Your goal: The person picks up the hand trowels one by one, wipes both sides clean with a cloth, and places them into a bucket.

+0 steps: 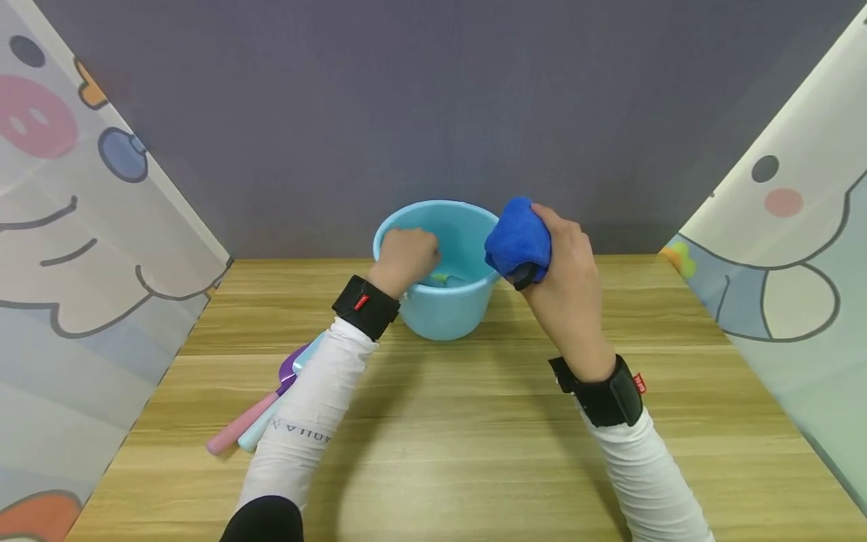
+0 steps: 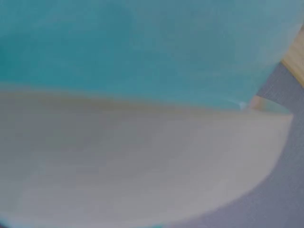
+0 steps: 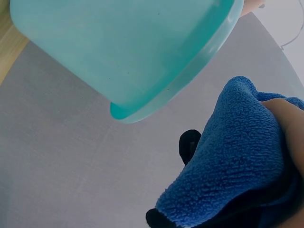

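A light blue plastic bucket (image 1: 443, 312) stands on the table near the back wall; its wall (image 3: 109, 52) also fills much of the right wrist view. My left hand (image 1: 409, 257) reaches over the bucket's left rim, knuckles up. Its fingertips are hidden, so whether it grips anything cannot be seen. Inside the bucket lies something light blue and yellow-green (image 1: 443, 280), partly covered. My right hand (image 1: 565, 282) holds a bunched blue terry cloth (image 1: 518, 239) just right of the rim. Black parts (image 3: 190, 145) poke out from under the cloth.
Two small garden tools lie left of my left forearm: one with a pink handle (image 1: 241, 424) and purple head, another with a light blue handle (image 1: 260, 427). The wooden table (image 1: 474, 444) meets a grey back wall (image 1: 433, 98). Cartoon-printed panels (image 1: 779, 248) flank both sides.
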`<state>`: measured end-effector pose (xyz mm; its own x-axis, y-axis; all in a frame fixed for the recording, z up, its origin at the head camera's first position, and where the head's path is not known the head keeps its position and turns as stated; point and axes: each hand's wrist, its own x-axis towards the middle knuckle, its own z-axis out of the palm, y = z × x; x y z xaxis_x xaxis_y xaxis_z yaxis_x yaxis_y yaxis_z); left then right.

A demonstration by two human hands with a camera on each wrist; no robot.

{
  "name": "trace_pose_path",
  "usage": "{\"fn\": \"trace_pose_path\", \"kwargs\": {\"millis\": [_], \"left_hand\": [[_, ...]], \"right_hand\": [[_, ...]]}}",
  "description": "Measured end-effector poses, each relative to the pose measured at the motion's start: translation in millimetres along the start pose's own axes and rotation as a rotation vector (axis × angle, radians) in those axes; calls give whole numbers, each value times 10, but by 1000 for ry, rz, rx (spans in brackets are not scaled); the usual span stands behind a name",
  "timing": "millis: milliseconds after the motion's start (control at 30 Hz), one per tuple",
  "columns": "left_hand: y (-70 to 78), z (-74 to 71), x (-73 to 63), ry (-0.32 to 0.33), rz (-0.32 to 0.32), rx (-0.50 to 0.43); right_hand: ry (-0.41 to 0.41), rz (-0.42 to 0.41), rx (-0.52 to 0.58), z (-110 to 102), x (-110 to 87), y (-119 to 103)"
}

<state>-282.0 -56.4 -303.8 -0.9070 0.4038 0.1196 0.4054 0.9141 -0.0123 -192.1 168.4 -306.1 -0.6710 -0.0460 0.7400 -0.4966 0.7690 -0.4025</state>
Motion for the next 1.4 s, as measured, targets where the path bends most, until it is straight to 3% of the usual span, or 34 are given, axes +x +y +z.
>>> {"fn": "trace_pose_path", "kwargs": {"millis": [200,400,567,667,767,1100,1333,1400], "left_hand": [[-8,24,-91,263,-18,74],[-27,-18,-309,524,-5,128],[-76,-11,-532,798,2,43],[-129,12,-692,881,-7,-20],[-191,34,-853,861,-38,-55],[-420,182,-1337,738,-223,-87],[-597,277,-1612,497,-293,-91],[-643,298,-1689,454,-307,-82]], "right_hand": [[5,-19,1,12,3,5],[-9,-27,4,26,2,13],[-24,-27,6,34,2,22],[-27,-30,9,46,0,26],[-31,-33,13,59,2,33],[-61,-2,40,73,-26,79],[-63,7,59,60,-19,86],[-60,5,61,60,-16,87]]}}
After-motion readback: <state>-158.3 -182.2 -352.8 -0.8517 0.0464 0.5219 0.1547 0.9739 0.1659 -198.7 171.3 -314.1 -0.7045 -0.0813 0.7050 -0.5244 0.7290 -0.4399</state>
